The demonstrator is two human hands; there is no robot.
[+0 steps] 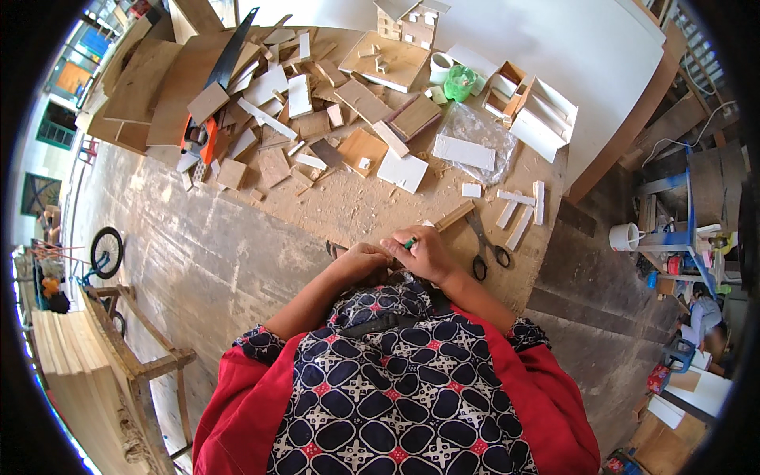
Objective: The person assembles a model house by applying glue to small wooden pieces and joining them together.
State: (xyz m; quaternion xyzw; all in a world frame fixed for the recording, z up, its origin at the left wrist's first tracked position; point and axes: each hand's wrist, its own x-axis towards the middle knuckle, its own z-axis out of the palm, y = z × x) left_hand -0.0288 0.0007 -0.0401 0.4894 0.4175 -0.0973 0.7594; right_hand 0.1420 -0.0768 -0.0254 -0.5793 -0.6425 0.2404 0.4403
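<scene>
Close in front of my body, at the table's near edge, both hands are together. My left hand (364,263) is closed, its fingers curled inward, and what they grip is hidden. My right hand (425,255) is closed too, with a slim green-ended thing (410,243) poking out between thumb and fingers; its kind is not clear. A dark curved thing (332,249) sticks out just left of my left hand. Beyond my right hand lies a short wood strip (454,216). Beside that are black-handled scissors (480,244), their blades touching or near the strip.
A heap of wood offcuts (313,123) covers the table's far left, with an orange-handled saw (207,136). At the back stand a small wooden model house (408,22) and a green plastic cup (460,83). White strips (518,227) lie right. A person (704,321) is at far right.
</scene>
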